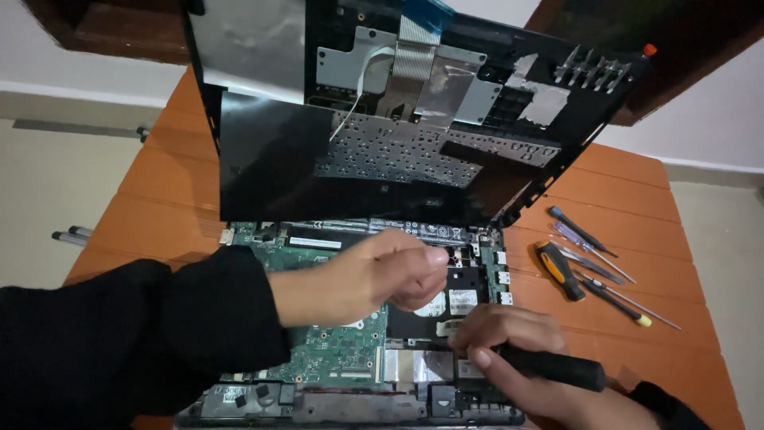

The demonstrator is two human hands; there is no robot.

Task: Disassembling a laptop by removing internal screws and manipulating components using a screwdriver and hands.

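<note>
The right hand [509, 342] grips one black screwdriver [549, 368] over one opened laptop [334, 350]. The left hand [374, 275] is loosely curled, holding nothing visible. Five screwdrivers [593, 267] lie beside.

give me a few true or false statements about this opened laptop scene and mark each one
1. The right hand grips a black-handled tool. True.
2. The keyboard panel lies flat and shut over the base. False: it is tilted up, its underside facing the camera.
3. The left hand rests on the spare screwdrivers. False: it is over the green circuit board; the screwdrivers lie apart, on the right of the table.
4. The laptop sits on an orange-brown wooden table. True.
5. Both arms wear white sleeves. False: the left sleeve is black, and so is the bit of right cuff that shows.
</note>
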